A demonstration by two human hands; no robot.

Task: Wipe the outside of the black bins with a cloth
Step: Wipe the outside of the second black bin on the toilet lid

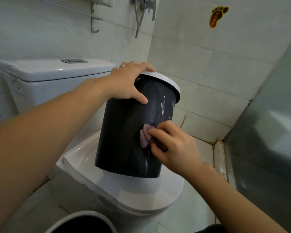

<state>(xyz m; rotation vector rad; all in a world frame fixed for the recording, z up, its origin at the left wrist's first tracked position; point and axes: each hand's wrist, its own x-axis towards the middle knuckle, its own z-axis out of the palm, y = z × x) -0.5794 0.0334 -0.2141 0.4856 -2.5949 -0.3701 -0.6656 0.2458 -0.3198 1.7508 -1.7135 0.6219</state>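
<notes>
A black bin [124,135] with a white rim stands tilted to the right on the closed toilet lid [141,187]. My left hand [128,83] grips its top edge, fingers over the rim and thumb on the black wall. My right hand [173,143] presses a small pinkish cloth [144,137] against the bin's side, about halfway down. White scratch marks show on the wall above the cloth. A second black bin [84,222] with a white rim sits at the bottom edge, only its open top in view.
The white toilet tank [45,76] stands behind on the left. Tiled walls close in at the back and right, with a shower hose [139,17] and a towel rail [94,15] above. A grey frosted panel [269,125] stands at the right.
</notes>
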